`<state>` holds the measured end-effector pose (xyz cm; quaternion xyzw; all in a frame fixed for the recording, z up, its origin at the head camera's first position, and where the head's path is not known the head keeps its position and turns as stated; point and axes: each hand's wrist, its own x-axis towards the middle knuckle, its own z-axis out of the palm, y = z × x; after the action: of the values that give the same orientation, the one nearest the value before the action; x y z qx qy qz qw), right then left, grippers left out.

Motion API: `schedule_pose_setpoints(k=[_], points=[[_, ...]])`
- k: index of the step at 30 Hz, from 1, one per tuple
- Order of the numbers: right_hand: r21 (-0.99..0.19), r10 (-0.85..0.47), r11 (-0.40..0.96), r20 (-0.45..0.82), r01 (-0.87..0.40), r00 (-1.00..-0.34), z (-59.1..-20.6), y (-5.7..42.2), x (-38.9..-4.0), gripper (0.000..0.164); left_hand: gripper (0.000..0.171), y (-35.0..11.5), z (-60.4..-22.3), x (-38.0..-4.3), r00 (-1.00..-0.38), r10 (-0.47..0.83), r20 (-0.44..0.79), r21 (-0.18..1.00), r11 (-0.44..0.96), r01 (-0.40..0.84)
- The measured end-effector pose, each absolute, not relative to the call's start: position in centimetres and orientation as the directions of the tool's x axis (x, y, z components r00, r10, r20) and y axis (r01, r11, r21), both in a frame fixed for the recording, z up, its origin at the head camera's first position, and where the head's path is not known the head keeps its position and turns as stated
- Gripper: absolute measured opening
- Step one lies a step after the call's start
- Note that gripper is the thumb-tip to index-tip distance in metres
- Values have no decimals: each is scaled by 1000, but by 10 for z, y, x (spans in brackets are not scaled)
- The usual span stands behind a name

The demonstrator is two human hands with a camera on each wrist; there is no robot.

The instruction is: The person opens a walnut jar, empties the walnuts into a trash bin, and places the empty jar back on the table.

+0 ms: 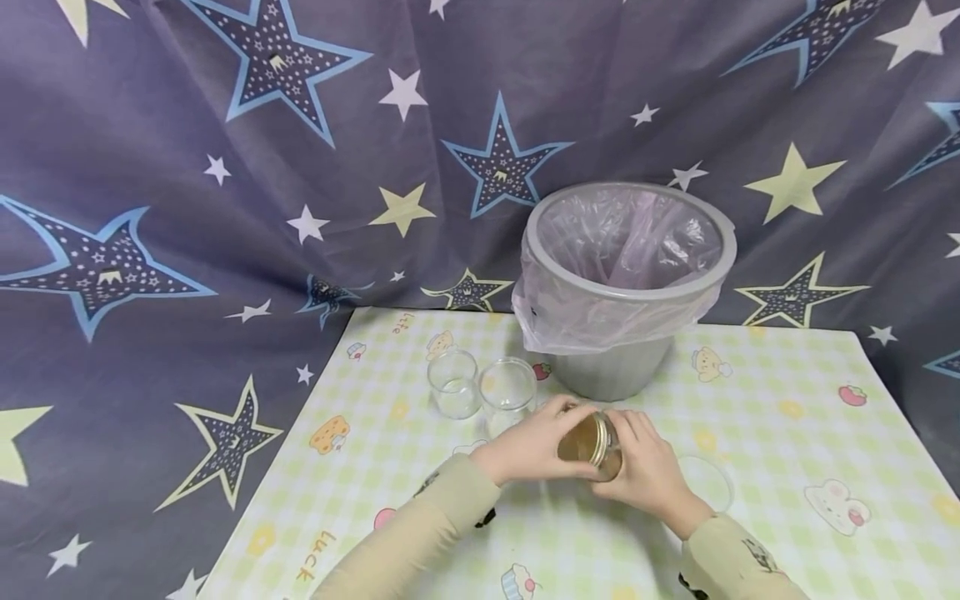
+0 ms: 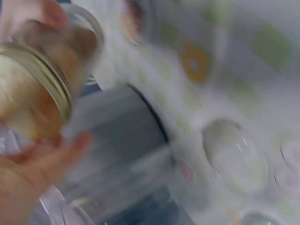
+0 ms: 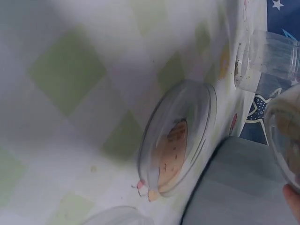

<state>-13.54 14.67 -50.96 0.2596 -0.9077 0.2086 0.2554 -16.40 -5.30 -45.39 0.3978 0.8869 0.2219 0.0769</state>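
Note:
Both hands hold a clear jar (image 1: 613, 461) of brownish contents, tilted onto its side, with a gold-rimmed lid (image 1: 601, 440). My left hand (image 1: 532, 442) curls round the lid end. My right hand (image 1: 647, 467) grips the glass body from the other end. In the left wrist view, blurred, the gold rim (image 2: 47, 75) faces the left fingers (image 2: 42, 168). At the right edge of the right wrist view, part of the held jar (image 3: 287, 136) shows. What the contents are is unclear.
Two clear jars (image 1: 453, 385) stand left of the hands. A grey bin (image 1: 611, 371) with a pink liner (image 1: 592, 321) stands just behind them. A clear round piece (image 1: 705, 483), like a lid, lies by the right wrist on the checked tablecloth (image 1: 780, 450). A starry curtain (image 1: 480, 250) hangs behind.

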Motion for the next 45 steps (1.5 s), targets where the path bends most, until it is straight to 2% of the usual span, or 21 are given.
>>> schedule_pose_setpoints(k=[3, 5, 8, 11, 16, 20, 23, 26, 28, 30, 32, 36, 39, 42, 45], points=[[-247, -381, 762, 576, -599, -723, -507, 149, -135, 97, 79, -60, -454, -168, -511, 851, 124, 389, 432, 814], [-253, -385, 754, 578, -607, -719, -506, 150, -134, 97, 76, -62, -453, -169, -439, 882, 172, 349, 362, 864], [-250, -388, 747, 588, -616, -710, -506, 151, -134, 98, 72, -63, -453, -168, -393, 886, 246, 334, 303, 892], [-239, -392, 747, 596, -620, -701, -507, 153, -135, 99, 70, -62, -454, -168, -393, 872, 294, 319, 298, 900], [-238, -379, 755, 603, -611, -702, -510, 156, -134, 103, 72, -57, -455, -165, -437, 857, 272, 278, 365, 889], [-214, -375, 759, 629, -615, -681, -513, 157, -134, 102, 75, -53, -456, -162, -497, 824, 273, 298, 419, 858], [-193, -351, 776, 658, -600, -666, -513, 157, -135, 99, 76, -47, -460, -160, -601, 747, 285, 373, 491, 787], [-201, -315, 796, 668, -571, -674, -512, 155, -135, 99, 73, -40, -461, -158, -750, 616, 242, 500, 584, 640], [-222, -297, 802, 658, -555, -692, -511, 155, -135, 100, 72, -36, -459, -157, -823, 537, 186, 563, 628, 537], [-237, -292, 802, 645, -548, -706, -510, 155, -134, 104, 72, -34, -455, -156, -855, 505, 118, 588, 658, 470], [-244, -290, 802, 639, -545, -712, -510, 156, -134, 104, 76, -35, -453, -157, -851, 520, 73, 584, 669, 459], [-219, -313, 795, 651, -566, -691, -511, 159, -133, 104, 92, -41, -450, -159, -777, 627, 54, 543, 634, 550], [-196, -338, 784, 661, -589, -670, -511, 160, -135, 103, 99, -46, -449, -163, -661, 745, 95, 471, 551, 689], [-195, -350, 773, 662, -603, -663, -510, 160, -135, 102, 92, -50, -448, -167, -529, 840, 119, 402, 446, 800], [-208, -349, 767, 658, -607, -667, -509, 160, -135, 101, 80, -53, -446, -169, -446, 883, 148, 377, 367, 850]])
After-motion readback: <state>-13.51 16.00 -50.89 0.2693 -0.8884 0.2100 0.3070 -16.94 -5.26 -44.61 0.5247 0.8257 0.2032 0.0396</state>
